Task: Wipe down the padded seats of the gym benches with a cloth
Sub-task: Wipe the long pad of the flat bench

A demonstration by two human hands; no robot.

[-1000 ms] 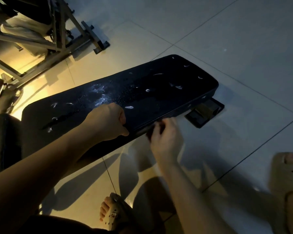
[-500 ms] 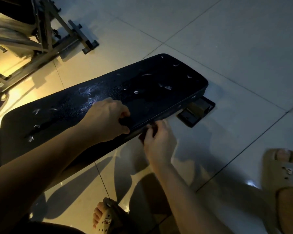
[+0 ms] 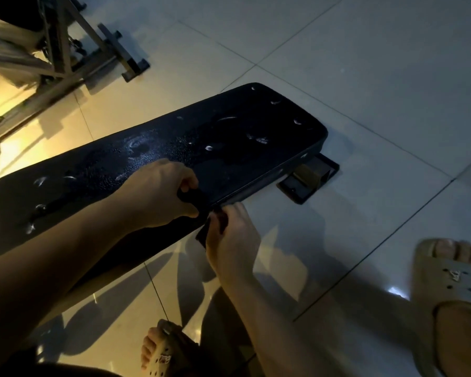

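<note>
The black padded seat (image 3: 229, 137) runs slantwise over the tiled floor (image 3: 365, 63), flecked with pale smears and a wet sheen. The left hand (image 3: 158, 194) is curled round a dark cloth (image 3: 191, 197) on the seat's near edge. The right hand (image 3: 231, 240) pinches the cloth's hanging end just below that edge. A foot plate (image 3: 307, 183) shows under the seat's far end, and a metal frame (image 3: 60, 50) stands far left.

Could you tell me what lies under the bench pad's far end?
A dark base plate with a short post on the tiled floor; the pad hides the rest.
</note>
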